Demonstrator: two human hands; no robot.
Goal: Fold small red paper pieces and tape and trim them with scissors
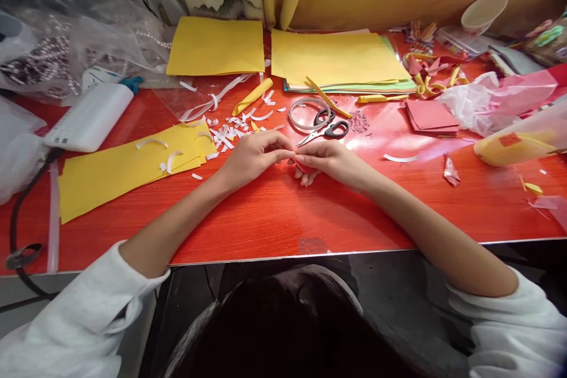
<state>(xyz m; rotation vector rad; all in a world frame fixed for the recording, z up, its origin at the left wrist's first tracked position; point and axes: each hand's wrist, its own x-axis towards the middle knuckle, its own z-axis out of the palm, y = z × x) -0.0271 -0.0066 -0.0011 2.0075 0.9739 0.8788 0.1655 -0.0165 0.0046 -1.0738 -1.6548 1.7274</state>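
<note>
My left hand and my right hand meet fingertip to fingertip over the red table. Between them they pinch a small red piece of paper, mostly covered by my fingers. Just beyond my right hand lie black-handled scissors, with a ring-shaped roll of tape touching them. White paper scraps are scattered beyond my left hand. Farther right sits a stack of red paper squares.
Yellow sheets and a paper stack lie along the back. Yellow strips are at left, near a white power bank-like box with a black cable. At right are a clear cup and crumpled pink plastic.
</note>
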